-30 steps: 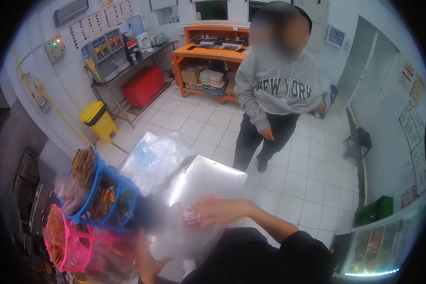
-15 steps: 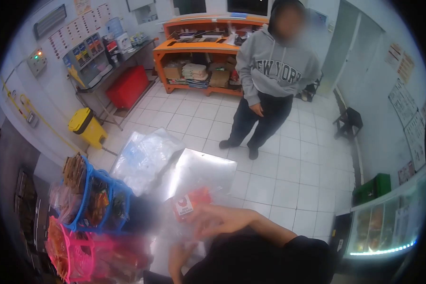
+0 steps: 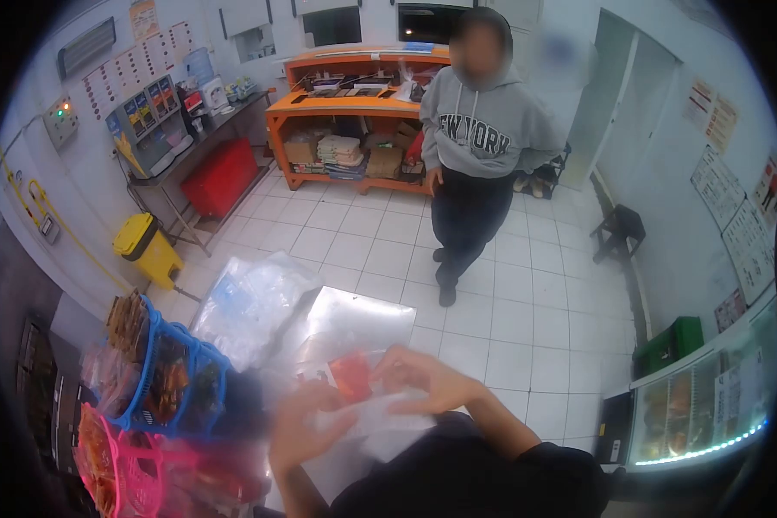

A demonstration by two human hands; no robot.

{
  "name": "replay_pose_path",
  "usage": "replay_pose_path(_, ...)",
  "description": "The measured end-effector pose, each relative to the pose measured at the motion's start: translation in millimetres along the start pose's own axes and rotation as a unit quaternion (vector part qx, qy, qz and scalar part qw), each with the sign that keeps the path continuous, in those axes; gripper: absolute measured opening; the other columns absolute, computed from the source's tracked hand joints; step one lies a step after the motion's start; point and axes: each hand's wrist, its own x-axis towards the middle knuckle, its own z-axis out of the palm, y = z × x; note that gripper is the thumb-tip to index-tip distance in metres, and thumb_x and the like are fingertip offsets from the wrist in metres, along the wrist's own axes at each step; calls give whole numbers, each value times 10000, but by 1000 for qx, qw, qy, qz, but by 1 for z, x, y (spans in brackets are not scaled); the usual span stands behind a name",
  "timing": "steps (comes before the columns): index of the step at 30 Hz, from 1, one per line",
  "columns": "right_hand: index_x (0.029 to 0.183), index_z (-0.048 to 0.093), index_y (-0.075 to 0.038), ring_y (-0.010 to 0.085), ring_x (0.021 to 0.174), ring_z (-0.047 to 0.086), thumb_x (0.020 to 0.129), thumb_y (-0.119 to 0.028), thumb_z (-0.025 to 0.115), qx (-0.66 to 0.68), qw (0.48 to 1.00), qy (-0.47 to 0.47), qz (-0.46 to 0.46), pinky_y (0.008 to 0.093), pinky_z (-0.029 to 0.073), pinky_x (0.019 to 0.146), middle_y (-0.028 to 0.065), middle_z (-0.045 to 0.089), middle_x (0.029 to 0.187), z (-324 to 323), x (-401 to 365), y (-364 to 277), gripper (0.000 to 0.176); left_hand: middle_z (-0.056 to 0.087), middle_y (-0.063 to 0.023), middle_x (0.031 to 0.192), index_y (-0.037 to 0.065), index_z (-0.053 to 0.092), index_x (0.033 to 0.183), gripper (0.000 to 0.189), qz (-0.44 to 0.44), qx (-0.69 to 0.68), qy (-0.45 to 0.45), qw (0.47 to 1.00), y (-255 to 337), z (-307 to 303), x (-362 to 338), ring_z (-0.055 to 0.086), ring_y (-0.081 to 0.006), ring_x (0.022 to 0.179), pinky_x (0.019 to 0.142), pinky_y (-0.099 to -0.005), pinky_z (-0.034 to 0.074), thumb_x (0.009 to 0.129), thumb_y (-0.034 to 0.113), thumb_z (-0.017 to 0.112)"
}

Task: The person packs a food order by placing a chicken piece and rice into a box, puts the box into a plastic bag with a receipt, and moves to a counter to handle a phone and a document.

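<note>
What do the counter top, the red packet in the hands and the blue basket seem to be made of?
Counter top: likely stainless steel with a brushed finish; it is grey and gives a soft, broad reflection.
Red packet: probably glossy printed plastic film or thin card; motion blur leaves this open.
Blue basket: moulded plastic, judging by its uniform bright colour and open-work wall.

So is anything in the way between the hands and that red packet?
Nothing visible is in the way. The right hand is right at the red packet, and the left hand is just below it. Blur hides the exact grip.
</note>
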Motion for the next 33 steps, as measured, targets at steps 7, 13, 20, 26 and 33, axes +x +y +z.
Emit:
replay_pose_path(7,1202,433,-38,80,839,605,805,-13,716,-147,989,-25,-13,192,431,705,27,602,783,-39,-8,-44,488,522,21,669,85,468,678,369,-25,-17,110,993,44,-64,48,468,-53,611,567,-197,352,639,131,832)
replay_pose_path(13,1198,421,-29,216,1035,637,774,37,740,-130,990,32,-41,274,516,740,155,666,1011,-62,-20,-45,534,618,-24,828,67,508,1033,431,-36,-112,205,972,61,-106,86,591,-95,772,676,-220,468,693,-55,742)
replay_pose_path(20,1197,425,-40,192,898,682,810,18,703,-139,986,81,47,314,506,787,149,697,900,-92,-27,-38,480,655,-66,908,28,515,1129,370,28,-143,303,942,64,-109,102,631,-126,812,726,-228,496,809,2,698)
replay_pose_path(26,1104,503,-44,221,1056,643,641,173,456,-410,894,184,-5,297,412,931,102,728,933,-102,12,-27,514,664,-59,930,17,623,991,255,57,-336,-128,931,55,-93,96,638,-140,828,726,-224,499,822,161,748)
replay_pose_path(33,1175,432,-50,249,1090,625,685,182,453,-206,939,149,-231,320,433,922,120,724,876,-77,61,-23,543,671,-122,981,-2,654,873,220,140,121,14,983,36,-18,130,619,-159,956,784,-289,501,787,164,770)
